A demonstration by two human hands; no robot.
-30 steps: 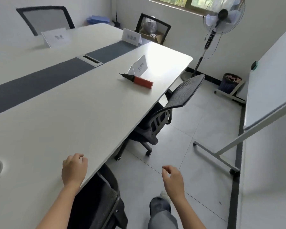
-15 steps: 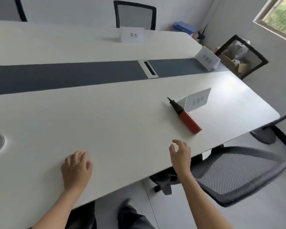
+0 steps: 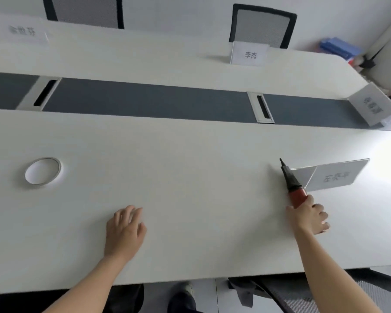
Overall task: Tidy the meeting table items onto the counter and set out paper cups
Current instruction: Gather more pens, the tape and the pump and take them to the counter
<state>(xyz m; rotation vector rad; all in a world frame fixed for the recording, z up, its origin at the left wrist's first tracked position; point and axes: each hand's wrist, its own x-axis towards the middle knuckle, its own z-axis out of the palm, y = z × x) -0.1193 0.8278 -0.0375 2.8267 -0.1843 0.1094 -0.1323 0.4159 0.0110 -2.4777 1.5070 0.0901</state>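
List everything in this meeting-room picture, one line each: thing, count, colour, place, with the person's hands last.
Table: one, white with a dark grey centre strip, fills the view.
Name cards: four, white, two at the far edge, one at the right end, one by the marker.
Marker: one, red and black, beside the near card.
Cable slots: two, silver, in the grey strip.
Grommet: one, silver-rimmed, near left of table.
Chairs: three, black-framed mesh, two behind the table, one at the near edge.
Folders: a stack, blue, far right corner.
Left hand: one, on the table.
Right hand: one, gripping the marker's red end.
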